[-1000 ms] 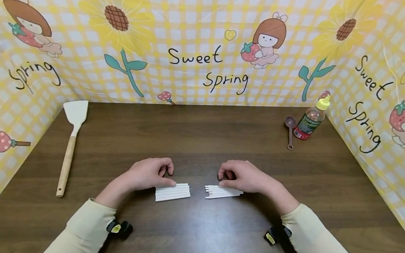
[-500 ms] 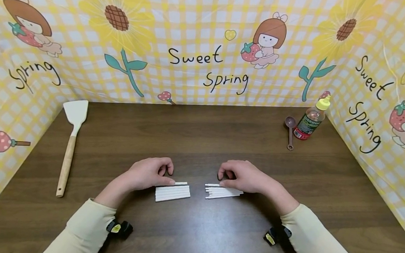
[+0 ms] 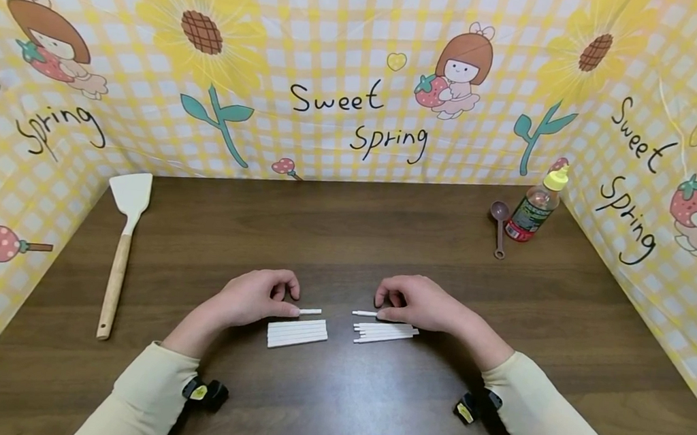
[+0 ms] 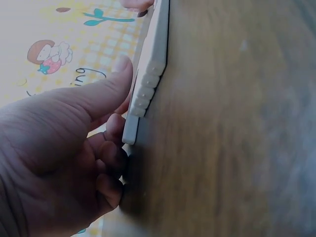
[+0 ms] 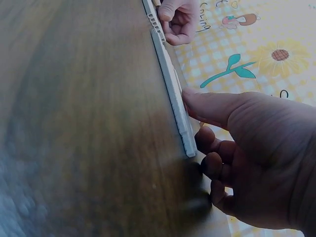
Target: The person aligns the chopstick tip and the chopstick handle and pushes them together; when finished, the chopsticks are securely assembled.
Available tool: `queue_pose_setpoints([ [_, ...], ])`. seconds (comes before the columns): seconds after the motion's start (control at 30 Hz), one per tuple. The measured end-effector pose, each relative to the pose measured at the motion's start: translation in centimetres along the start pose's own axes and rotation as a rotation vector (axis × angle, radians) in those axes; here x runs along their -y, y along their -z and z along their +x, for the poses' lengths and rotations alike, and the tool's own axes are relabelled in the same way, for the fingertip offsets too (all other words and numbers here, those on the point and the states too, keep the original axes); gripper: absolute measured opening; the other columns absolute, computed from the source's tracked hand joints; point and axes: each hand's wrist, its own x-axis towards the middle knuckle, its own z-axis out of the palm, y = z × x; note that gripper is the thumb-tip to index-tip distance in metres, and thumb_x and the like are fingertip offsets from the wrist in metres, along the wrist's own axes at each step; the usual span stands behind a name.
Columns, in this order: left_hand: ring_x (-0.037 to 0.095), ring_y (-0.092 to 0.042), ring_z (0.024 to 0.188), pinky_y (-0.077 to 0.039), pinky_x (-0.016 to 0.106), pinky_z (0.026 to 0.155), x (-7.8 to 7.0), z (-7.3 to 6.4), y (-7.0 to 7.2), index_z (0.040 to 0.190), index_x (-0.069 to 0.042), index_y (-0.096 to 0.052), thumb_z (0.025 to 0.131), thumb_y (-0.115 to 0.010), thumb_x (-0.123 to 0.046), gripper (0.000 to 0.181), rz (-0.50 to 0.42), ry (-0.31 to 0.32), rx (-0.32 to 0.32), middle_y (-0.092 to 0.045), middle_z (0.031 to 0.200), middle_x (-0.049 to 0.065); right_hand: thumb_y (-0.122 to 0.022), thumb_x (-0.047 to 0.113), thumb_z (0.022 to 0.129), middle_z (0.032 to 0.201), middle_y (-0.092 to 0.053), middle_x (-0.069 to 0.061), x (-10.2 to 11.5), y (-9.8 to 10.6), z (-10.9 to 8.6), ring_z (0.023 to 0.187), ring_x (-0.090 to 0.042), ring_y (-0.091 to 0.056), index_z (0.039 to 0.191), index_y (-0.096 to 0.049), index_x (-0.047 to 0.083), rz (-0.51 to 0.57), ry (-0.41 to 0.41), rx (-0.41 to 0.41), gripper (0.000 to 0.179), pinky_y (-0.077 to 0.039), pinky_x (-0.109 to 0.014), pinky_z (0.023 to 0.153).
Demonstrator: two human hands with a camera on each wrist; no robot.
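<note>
Fingers curled, the left hand (image 3: 259, 297) pinches a left stick (image 3: 311, 311), the right hand (image 3: 424, 304) a right stick (image 3: 366, 313), just off the far edges of two stick rows, left row (image 3: 298, 334) and right row (image 3: 384, 333) (table (image 3: 339, 353) shows between).

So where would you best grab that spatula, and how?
Probably the middle of the wooden handle, from above, by the left hand once free of its white stick: the handle is slim and lies nearer, with the wide blade at the far end.
</note>
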Motion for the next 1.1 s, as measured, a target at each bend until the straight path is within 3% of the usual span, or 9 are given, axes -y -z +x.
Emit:
queue_pose_setpoints([
  [0.3,0.01,-0.046,0.059,-0.033,0.03,0.057,0.24,-0.02,0.13,0.086,-0.025,-0.064,0.085,-0.082,-0.031,0.019,-0.013,-0.026,-0.003,-0.049,0.066,-0.008,-0.074,0.023,0.094,0.069,-0.05,0.013,-0.04,-0.1,0.1,0.064,-0.005,-0.049,0.09,-0.067,0.026,0.028,0.01,-0.019,0.008,-0.042,-0.028,0.064],
  [0.5,0.01,-0.047,0.06,-0.035,0.03,0.06,0.34,0.0,0.21,0.086,-0.024,-0.065,0.083,-0.084,-0.033,0.021,-0.034,-0.017,0.011,-0.05,0.067,-0.008,-0.08,0.024,0.088,0.07,-0.051,0.012,-0.1,-0.22,0.13,0.065,-0.006,-0.049,0.088,-0.068,0.025,0.03,0.001,-0.037,0.012,-0.041,-0.027,0.063],
  [0.9,0.008,-0.047,0.06,-0.036,0.029,0.059,0.27,0.0,0.16,0.079,-0.023,-0.064,0.086,-0.082,-0.029,0.019,-0.008,-0.019,0.015,-0.048,0.064,-0.009,-0.079,0.017,0.088,0.076,-0.053,0.011,-0.19,-0.34,0.1,0.071,-0.005,-0.051,0.08,-0.068,0.022,0.05,-0.022,-0.075,0.015,-0.044,-0.027,0.068],
  [1.1,0.012,-0.051,0.07,-0.041,0.028,0.065,0.77,0.01,0.11,0.082,-0.02,-0.065,0.087,-0.081,-0.022,0.017,-0.096,-0.071,-0.018,-0.053,0.076,-0.006,-0.077,0.015,0.091,0.084,-0.056,0.01,-0.18,-0.2,-0.01,0.076,-0.008,-0.053,0.085,-0.069,0.019,0.059,-0.011,-0.11,0.01,-0.046,-0.028,0.072],
])
